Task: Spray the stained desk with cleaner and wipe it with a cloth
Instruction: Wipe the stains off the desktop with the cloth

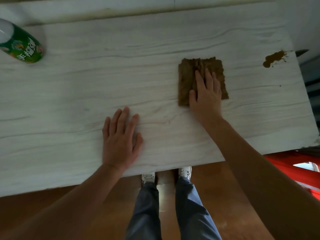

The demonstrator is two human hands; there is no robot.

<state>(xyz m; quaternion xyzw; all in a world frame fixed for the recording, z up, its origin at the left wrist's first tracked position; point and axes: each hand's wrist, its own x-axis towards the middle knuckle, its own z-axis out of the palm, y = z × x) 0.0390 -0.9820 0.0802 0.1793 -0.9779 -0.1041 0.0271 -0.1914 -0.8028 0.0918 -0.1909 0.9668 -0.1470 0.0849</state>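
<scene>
The right hand [207, 94] presses flat on the brown cloth [202, 80] on the white counter [86, 84], fingers straight. The left hand [121, 139] lies flat, holding nothing. A brown stain [273, 58] stays near the right edge; the green spray can [20, 44] stands far left.

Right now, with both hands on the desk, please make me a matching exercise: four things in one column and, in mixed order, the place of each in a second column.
Things
1. green can
2. brown cloth
3. stain
4. left hand

Places
A. uncovered, near the right end of the desk
B. flat on the desk, by its near edge
C. far left corner
D. under the flat right hand

Pairs: 1-C, 2-D, 3-A, 4-B
</scene>
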